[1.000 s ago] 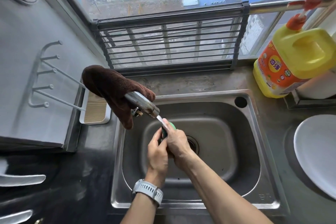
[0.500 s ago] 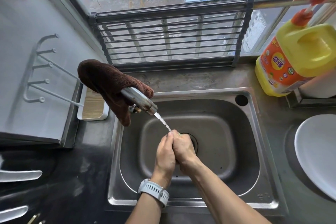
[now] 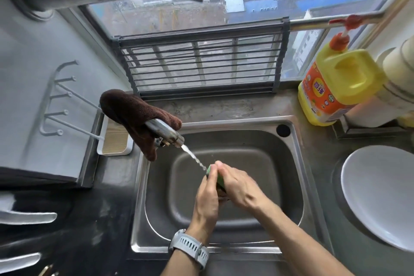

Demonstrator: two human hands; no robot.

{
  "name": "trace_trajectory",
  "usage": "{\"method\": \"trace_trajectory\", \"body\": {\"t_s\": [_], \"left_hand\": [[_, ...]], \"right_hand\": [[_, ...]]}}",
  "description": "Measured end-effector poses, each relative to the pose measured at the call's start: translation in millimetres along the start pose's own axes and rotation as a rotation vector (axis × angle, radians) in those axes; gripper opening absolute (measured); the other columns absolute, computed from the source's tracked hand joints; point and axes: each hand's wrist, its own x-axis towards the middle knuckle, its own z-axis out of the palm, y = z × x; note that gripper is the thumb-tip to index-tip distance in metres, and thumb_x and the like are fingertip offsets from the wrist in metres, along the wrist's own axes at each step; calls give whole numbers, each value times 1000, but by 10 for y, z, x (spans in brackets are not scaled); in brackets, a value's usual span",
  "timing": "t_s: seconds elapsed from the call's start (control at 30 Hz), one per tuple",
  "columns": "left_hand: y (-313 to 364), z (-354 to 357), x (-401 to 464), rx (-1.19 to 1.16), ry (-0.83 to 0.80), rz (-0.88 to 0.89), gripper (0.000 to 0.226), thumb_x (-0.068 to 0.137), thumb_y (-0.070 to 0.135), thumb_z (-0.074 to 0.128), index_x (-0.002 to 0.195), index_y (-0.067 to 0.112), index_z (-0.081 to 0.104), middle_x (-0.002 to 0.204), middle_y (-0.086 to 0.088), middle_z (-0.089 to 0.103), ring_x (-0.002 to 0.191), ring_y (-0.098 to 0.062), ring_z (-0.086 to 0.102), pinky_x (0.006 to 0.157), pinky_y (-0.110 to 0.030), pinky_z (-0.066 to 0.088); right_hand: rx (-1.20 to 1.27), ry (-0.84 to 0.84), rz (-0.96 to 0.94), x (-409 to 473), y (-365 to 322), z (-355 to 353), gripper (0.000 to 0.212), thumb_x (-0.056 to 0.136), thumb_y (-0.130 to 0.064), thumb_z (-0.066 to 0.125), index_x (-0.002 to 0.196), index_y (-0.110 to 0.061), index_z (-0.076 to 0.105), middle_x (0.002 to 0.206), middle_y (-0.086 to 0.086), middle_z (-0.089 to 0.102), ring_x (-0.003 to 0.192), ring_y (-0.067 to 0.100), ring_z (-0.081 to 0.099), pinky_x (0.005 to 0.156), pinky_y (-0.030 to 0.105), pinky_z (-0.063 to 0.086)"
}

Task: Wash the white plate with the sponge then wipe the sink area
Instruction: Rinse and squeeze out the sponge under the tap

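We are holding one green sponge (image 3: 212, 174) between our two hands over the one shiny steel sink (image 3: 298, 163). Our left hand (image 3: 207, 195) is curling its fingers around the near side of the sponge, and our right hand (image 3: 238, 186) is curling around the far side, so both hands are squeezing it together. Only a small green part of the sponge is showing between the fingers. One grey watch (image 3: 190, 247) is sitting on our left wrist.

One thin stream of water (image 3: 193, 157) is running from the one silver tap (image 3: 165, 133) and is landing on the top of the sponge. One brown fuzzy cloth (image 3: 132, 112) is hanging over the tap.

One round white plate (image 3: 378, 195) is lying flat on the dark bench (image 3: 318, 186), to the right of the sink and well apart from our hands. One big yellow soap bottle with an orange label and a red pump (image 3: 336, 87) is standing at the back right corner, near the window. One dark metal rack with many thin bars (image 3: 201, 63) is leaning against the window behind the sink. One white hook rack (image 3: 60, 101) is sticking out from the grey wall on the left, and we are counting five hooks on it.
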Motion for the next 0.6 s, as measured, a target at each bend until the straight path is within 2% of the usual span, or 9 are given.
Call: {"method": "trace_trajectory", "body": {"t_s": [0.07, 0.1, 0.13, 0.2, 0.27, 0.33, 0.43, 0.5, 0.6], "left_hand": [[63, 79, -125, -9, -35, 40, 31, 99, 46, 55, 114, 23, 69, 104, -5, 77, 95, -19, 73, 77, -40, 61], [67, 106, -164, -34, -37, 51, 31, 94, 43, 62, 116, 22, 69, 107, -5, 76, 96, -20, 73, 74, -39, 60], [61, 138, -175, -57, -30, 39, 31, 90, 36, 66, 117, 20, 69, 108, -7, 76, 96, -21, 73, 72, -38, 60], [29, 218, -119, -46, 2, -17, 21, 96, 18, 65, 115, 13, 69, 109, -16, 74, 91, -23, 71, 73, -38, 61], [-58, 294, -66, -27, 59, -117, 24, 99, 6, 59, 122, 3, 64, 113, -24, 71, 90, -26, 69, 77, -41, 62], [-111, 350, -38, -111, 80, -145, 30, 98, 1, 57, 128, 0, 58, 117, -26, 70, 93, -29, 69, 82, -43, 60], [-88, 382, -70, -159, -3, -110, 30, 94, 2, 62, 124, 2, 64, 115, -24, 73, 92, -27, 70, 76, -36, 60], [-120, 405, -77, -117, -43, -125, 31, 90, 3, 68, 121, 1, 67, 112, -21, 75, 92, -25, 72, 71, -30, 61], [-180, 450, -39, -19, 59, -52, 30, 86, -8, 70, 114, 2, 67, 107, -22, 75, 90, -26, 72, 69, -29, 62]], "right_hand": [[-168, -49, -162, -240, -24, -284, 64, 87, -61, 11, 120, -29, 55, 122, -5, 59, 109, 22, 53, 97, 43, 43], [-159, -40, -179, -331, 3, -396, 64, 84, -61, 17, 128, -30, 51, 122, -5, 57, 108, 21, 53, 97, 40, 43], [-83, -5, -146, -385, 67, -473, 62, 81, -60, 29, 133, -33, 49, 117, -5, 58, 106, 19, 55, 96, 35, 45], [112, 82, 0, -376, 288, -562, 59, 77, -50, 63, 133, -36, 49, 106, -9, 59, 99, 15, 61, 87, 24, 48], [330, 62, 224, -374, 529, -593, 65, 74, -32, 86, 128, -27, 51, 107, -2, 64, 97, 13, 64, 82, 22, 52], [561, 48, 296, -422, 729, -619, 61, 72, -17, 90, 123, -9, 57, 110, 8, 71, 99, 19, 71, 88, 35, 59], [750, 94, 236, -552, 842, -677, 42, 75, -4, 85, 113, -5, 68, 103, 10, 78, 98, 23, 74, 85, 35, 61], [737, 141, 282, -551, 945, -675, 38, 76, 0, 83, 111, 0, 70, 100, 11, 78, 97, 26, 75, 82, 35, 61], [638, 205, 312, -492, 1043, -681, 36, 73, 2, 84, 107, 3, 72, 93, 14, 78, 90, 27, 75, 69, 31, 60]]}}
